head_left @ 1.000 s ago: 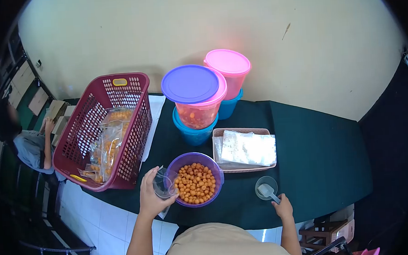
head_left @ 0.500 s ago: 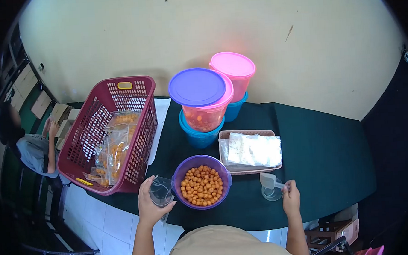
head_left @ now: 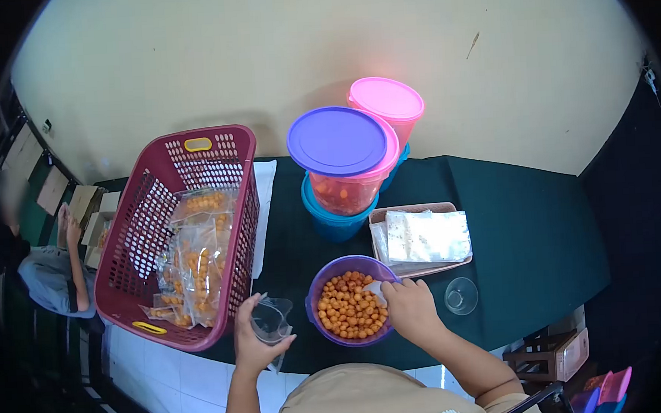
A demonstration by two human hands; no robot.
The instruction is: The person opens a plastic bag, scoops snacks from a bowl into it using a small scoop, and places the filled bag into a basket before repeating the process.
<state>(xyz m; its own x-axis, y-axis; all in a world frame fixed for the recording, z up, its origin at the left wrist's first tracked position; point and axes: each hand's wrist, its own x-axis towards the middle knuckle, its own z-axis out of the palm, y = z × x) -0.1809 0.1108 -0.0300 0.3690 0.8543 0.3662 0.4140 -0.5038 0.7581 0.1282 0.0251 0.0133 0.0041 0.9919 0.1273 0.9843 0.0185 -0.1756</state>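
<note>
A purple tub [head_left: 314, 328] of round orange snack balls [head_left: 347, 310] stands in front of me near the table's front edge. My right hand [head_left: 410, 307] is closed on a white scoop [head_left: 376, 290], whose blade dips among the balls at the tub's right side. To the left of the tub, my left hand [head_left: 254, 341] grips a clear plastic bag [head_left: 272, 320] with its mouth spread wide; no balls show inside it. A small clear bowl [head_left: 461, 296] rests on the cloth right of my right hand.
A maroon basket [head_left: 234, 286] holding several filled bags [head_left: 199, 258] stands at left. Lidded tubs [head_left: 338, 142] are stacked at the back. A tray [head_left: 423, 270] carries flat clear bags [head_left: 428, 235] behind the small bowl. Another person [head_left: 54, 277] sits at far left.
My right hand has moved left from the small clear bowl, bringing the scoop into the purple tub. My left hand still holds the bag beside the tub. The view has shifted slightly.
</note>
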